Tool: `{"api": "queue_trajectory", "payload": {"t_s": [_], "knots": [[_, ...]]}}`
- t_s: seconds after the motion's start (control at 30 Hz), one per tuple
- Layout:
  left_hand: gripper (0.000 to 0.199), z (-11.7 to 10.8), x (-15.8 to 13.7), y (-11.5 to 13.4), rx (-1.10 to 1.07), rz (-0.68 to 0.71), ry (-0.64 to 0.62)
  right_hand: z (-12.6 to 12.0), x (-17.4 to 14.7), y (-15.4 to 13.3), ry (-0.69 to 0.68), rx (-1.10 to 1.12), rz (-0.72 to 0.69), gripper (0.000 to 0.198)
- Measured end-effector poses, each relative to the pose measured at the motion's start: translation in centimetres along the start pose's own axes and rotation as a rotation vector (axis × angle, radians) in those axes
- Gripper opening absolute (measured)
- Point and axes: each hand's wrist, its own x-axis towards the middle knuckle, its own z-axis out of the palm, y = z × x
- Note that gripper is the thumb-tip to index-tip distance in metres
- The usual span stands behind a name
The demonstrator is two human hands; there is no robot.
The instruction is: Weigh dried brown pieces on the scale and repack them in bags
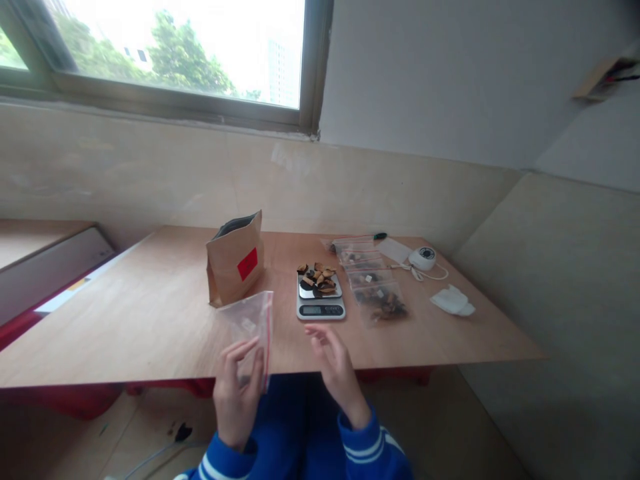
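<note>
Left hand is pinching a clear plastic zip bag left of a white digital scale, keeping its red-striped edge facing that way | right hand is hovering, grasping nothing | scale is supporting brown-black dried slices | bag is possibly showing a white packet

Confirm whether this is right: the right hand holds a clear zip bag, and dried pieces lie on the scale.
Not quite: the head view shows the left hand holding the clear zip bag, not the right hand. The dried pieces do lie on the scale.
</note>
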Motion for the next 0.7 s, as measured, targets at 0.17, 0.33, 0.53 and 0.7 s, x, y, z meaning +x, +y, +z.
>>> {"api": "queue_trajectory", "payload": {"t_s": [0.17,0.33,0.53,0.7], "knots": [[0.022,2.3,-0.6,1.3,-0.126,0.040,-0.097,2.3,-0.7,-2.3,-0.043,0.106,0.062,0.026],[0.023,3.3,-1.2,1.2,-0.090,0.148,-0.109,1.8,-0.9,-1.2,0.053,0.172,0.146,0.028],[0.049,4.0,-1.1,0.9,-0.101,0.228,-0.147,2.3,-0.6,-0.9,0.124,0.245,0.186,0.022],[0.038,4.2,1.5,-0.4,-0.074,0.337,-0.229,2.5,1.0,-0.3,0.139,0.214,0.175,0.024]]}}
